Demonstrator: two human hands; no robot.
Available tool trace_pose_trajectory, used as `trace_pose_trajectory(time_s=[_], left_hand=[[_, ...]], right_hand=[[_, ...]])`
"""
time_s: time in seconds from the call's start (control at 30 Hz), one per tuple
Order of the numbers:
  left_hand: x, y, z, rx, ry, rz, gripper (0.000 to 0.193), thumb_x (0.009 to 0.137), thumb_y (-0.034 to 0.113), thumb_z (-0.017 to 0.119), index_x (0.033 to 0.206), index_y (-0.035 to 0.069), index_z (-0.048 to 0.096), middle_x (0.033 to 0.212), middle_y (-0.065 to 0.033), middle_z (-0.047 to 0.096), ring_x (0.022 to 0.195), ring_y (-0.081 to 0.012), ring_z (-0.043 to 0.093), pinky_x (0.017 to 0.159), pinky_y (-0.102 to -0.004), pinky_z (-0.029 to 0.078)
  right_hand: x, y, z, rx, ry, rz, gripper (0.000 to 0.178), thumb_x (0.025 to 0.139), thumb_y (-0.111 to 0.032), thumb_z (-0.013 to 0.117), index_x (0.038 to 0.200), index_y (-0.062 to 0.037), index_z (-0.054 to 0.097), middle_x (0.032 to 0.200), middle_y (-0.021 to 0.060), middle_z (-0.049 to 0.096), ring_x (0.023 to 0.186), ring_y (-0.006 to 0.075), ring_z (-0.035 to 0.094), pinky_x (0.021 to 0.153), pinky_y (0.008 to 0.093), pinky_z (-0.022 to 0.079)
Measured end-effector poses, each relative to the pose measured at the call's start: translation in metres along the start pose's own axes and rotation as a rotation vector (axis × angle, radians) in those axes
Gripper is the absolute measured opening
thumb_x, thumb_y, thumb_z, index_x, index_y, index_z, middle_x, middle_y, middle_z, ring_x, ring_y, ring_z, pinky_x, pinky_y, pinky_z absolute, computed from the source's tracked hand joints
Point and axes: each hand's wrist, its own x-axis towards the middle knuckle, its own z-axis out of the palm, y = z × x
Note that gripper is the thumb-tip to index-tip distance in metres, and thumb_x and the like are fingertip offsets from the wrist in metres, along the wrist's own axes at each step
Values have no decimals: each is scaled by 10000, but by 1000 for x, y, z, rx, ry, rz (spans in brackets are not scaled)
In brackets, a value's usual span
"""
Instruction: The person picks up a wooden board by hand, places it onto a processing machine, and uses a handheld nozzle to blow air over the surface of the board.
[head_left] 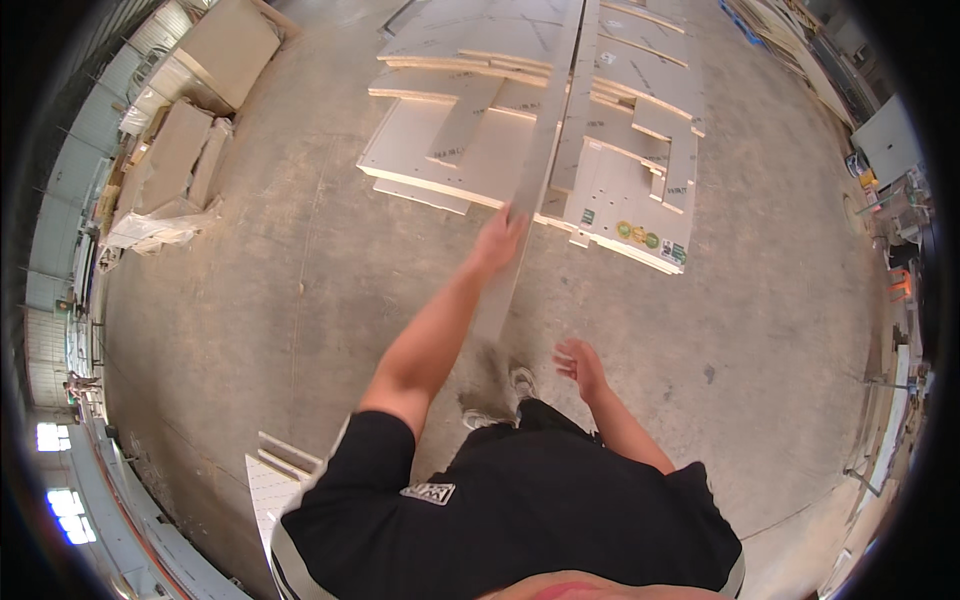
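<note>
My left hand [500, 242] is closed on the edge of a long, narrow board strip [541, 165]. The strip runs from near my feet up past the top of the picture, slanting over the panel stacks ahead. Its near end is blurred. Lower and to the right, my right hand [580, 366] hangs in the air with its fingers apart and nothing in it. Beyond my left hand lies a stack of pale grey flat panels [410, 140] with light wood edges. A second stack of cut panels [625, 195] with round stickers lies to the right of the strip.
Concrete floor [290, 290] surrounds the stacks. Large wrapped board packs [165, 175] stand at the far left. White panels [268, 490] lie behind my left elbow. A pale cabinet [882, 145] and assorted gear line the right wall.
</note>
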Motion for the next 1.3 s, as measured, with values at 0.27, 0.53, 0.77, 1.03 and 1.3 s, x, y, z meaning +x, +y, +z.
trace_pose_trajectory(time_s=[0.27, 0.53, 0.77, 1.03, 1.3], left_hand=[[71, 24, -24, -11, 2, 1, 636, 1008, 424, 549, 1443, -37, 490, 1376, -274, 600, 1293, -419, 561, 1103, -443, 435], [-265, -132, -1, -100, 109, -273, 515, 954, 408, 566, 1338, 67, 612, 1229, -204, 691, 1171, -389, 642, 1001, -475, 505], [-699, -248, 3, -122, 199, -1295, 374, 903, 348, 539, 1094, 111, 756, 1116, -168, 745, 1048, -379, 710, 917, -497, 554], [-916, -278, 156, -321, 918, -1563, 339, 930, 344, 551, 1040, 101, 760, 1000, -198, 750, 934, -360, 734, 849, -463, 578], [-898, -291, 135, -822, 898, -1458, 383, 909, 395, 597, 1135, 137, 766, 997, -132, 773, 858, -297, 754, 841, -408, 585]], right_hand=[[-37, 35, -24, -75, 77, 105, 572, 988, -457, 616, 1387, -67, 491, 1311, 143, 664, 1026, 253, 698, 842, 380, 549], [28, 75, -28, -673, -94, 341, 603, 978, -476, 642, 1380, -40, 534, 1273, 155, 691, 1024, 276, 713, 845, 406, 545], [68, 80, 8, -1612, -846, 463, 502, 966, -439, 643, 1276, -44, 628, 1212, 143, 702, 1097, 265, 679, 883, 397, 533], [84, 144, 220, -1973, -1315, 354, 366, 984, -355, 626, 1166, -46, 699, 1118, 112, 729, 1012, 220, 703, 825, 371, 541], [13, 440, 432, -2266, -1317, 193, 333, 967, -341, 659, 932, -24, 753, 858, 82, 759, 788, 148, 720, 725, 324, 541]])
